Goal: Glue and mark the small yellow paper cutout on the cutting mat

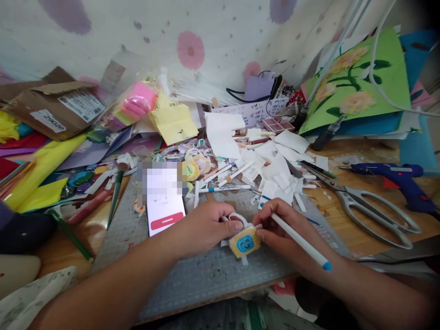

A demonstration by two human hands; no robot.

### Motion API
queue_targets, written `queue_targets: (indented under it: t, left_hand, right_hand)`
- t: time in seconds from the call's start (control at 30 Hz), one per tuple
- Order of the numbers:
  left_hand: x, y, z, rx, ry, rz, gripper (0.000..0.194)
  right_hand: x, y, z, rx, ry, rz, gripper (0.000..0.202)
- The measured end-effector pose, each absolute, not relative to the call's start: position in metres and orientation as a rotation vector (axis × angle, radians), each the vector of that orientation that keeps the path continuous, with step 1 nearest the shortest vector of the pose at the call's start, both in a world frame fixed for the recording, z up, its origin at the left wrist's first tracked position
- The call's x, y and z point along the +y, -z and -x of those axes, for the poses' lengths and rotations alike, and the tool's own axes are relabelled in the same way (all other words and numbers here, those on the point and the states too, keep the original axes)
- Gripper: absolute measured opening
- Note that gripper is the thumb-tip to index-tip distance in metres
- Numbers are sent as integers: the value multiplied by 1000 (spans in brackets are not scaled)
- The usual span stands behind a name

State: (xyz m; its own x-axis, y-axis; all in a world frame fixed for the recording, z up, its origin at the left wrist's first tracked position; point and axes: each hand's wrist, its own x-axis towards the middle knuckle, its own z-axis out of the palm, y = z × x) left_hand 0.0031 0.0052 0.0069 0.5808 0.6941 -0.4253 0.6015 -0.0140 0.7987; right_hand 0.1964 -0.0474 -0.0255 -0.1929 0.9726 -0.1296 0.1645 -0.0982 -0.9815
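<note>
My left hand (209, 224) pinches the white loop at the top of a small yellow craft piece (237, 247), which has a blue patch with dark marks on its front. My right hand (283, 231) is closed round a slim white marker (295, 238) with a blue end, tilted across the fingers. Its thumb and fingertips meet the craft piece's right edge. Both hands are over the grey cutting mat (213, 279). Left of them lies a phone (165, 197) with a lit screen, partly blurred out.
White paper scraps (278, 169) and several markers (227, 188) cover the mat's far side. To the right are large scissors (364, 206) and a blue glue gun (395, 176). A cardboard box (51, 107) and a paintbrush (117, 192) are on the left.
</note>
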Motion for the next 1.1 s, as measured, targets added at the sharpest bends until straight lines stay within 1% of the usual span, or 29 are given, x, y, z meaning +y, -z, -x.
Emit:
queue_targets:
  t: [0.1,0.17,0.3,0.4,0.5,0.57,0.73,0.93,1.1]
  left_hand:
    - [5,-4,-5,1122,-109,-1753,23]
    - [4,-5,-5,1128,-116,-1772,22]
    - [4,-9,-5,1175,-110,-1821,27]
    - [3,-8,-5,1210,-114,-1938,28]
    - [1,-6,-5,1235,-139,-2041,28]
    - [0,-5,-5,1223,-148,-2057,27]
    - [-3,-7,-5,1163,-157,-2056,23]
    - [-3,-4,-5,1155,-131,-2083,29]
    - [-1,-3,-8,1165,-152,-2086,27]
  right_hand:
    - [-47,23,-198,-1535,-1302,1394,13]
    - [-48,18,-203,-1573,-1199,1378,12]
    - [-55,6,-224,-1574,-1026,1114,26]
    - [-59,-1,-235,-1672,-1001,1052,23]
    - [-60,-1,-234,-1784,-988,1148,12]
    - [-60,1,-230,-1805,-998,1193,7]
    - [-58,9,-225,-1805,-1017,1258,8]
    - [-54,11,-222,-1878,-991,1292,9]
    - [-52,13,-218,-1960,-923,1299,11]
